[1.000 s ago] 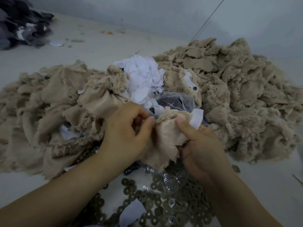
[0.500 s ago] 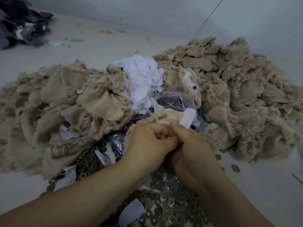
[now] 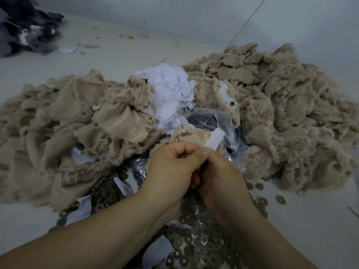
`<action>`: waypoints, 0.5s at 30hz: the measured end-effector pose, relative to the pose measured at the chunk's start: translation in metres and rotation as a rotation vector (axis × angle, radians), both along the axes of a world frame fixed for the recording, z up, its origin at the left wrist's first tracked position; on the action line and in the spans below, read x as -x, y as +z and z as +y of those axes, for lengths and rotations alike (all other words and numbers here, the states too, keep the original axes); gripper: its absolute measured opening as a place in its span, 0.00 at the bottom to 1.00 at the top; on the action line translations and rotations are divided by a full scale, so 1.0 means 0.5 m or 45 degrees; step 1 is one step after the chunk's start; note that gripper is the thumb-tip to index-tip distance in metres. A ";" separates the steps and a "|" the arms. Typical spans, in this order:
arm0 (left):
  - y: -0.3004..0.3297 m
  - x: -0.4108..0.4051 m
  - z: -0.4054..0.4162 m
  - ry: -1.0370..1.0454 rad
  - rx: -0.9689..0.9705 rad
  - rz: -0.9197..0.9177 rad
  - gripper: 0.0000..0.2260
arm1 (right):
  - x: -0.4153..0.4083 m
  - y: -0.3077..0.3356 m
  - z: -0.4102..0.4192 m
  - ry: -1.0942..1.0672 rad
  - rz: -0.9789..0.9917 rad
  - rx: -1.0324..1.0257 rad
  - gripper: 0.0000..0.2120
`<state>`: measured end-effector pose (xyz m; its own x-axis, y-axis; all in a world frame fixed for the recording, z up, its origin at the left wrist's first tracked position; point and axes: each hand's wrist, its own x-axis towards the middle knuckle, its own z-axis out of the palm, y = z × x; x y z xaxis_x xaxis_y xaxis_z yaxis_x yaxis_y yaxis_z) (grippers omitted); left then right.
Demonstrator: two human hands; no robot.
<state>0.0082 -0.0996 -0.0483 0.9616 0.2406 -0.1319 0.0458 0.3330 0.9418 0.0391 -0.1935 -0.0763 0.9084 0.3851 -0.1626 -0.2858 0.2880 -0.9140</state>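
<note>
Both hands, left hand and right hand, pinched the plush piece just above them, white tag sticking out.

The left hand was bare, broad across the back, with a small dark speck near the knuckles; the right hand was bare too, its one showing fingernail short, rounded and pale with a slight gloss; the fingers were short and blunt at the tips; the left forearm and right forearm ran bare to the frame's lower edge.
</note>
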 end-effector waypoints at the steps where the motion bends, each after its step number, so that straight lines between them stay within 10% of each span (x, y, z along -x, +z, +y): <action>1: -0.002 0.000 0.000 -0.005 0.008 -0.007 0.07 | 0.001 0.006 0.001 0.022 0.048 -0.094 0.14; 15: -0.001 0.008 0.016 -0.065 0.076 -0.244 0.08 | -0.010 0.032 -0.014 0.168 0.368 -0.378 0.06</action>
